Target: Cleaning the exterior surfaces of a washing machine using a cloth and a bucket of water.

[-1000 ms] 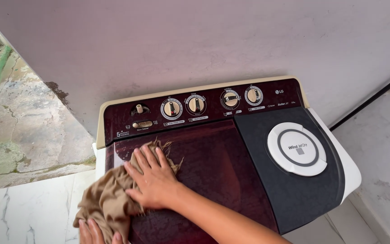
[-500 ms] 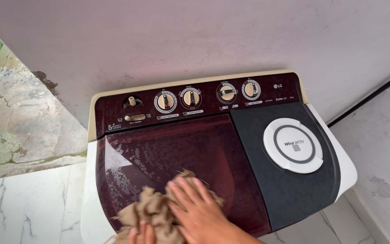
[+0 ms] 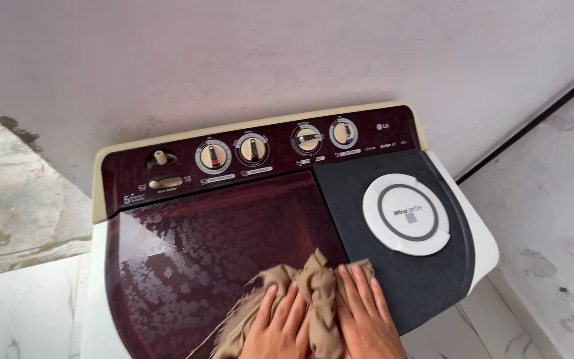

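A twin-tub washing machine fills the view, with a dark maroon wash lid (image 3: 220, 246) on the left and a black spin-tub lid (image 3: 446, 266) with a white round cap (image 3: 406, 214) on the right. A crumpled tan cloth (image 3: 317, 286) lies at the near edge, where the two lids meet. My left hand (image 3: 280, 326) presses flat on the cloth's left part. My right hand (image 3: 367, 316) presses flat on its right part, fingers pointing away from me. Both palms run off the bottom of the frame.
A maroon control panel (image 3: 127, 174) with several round knobs and a small lever runs along the back of the machine. A pale wall rises behind it. Marble floor tiles (image 3: 28, 306) lie to the left, stained concrete floor (image 3: 553, 199) to the right.
The cloth and both hands slid from the far left of the maroon lid, to its near edge, then right to the seam with the black lid. The view shifted right.
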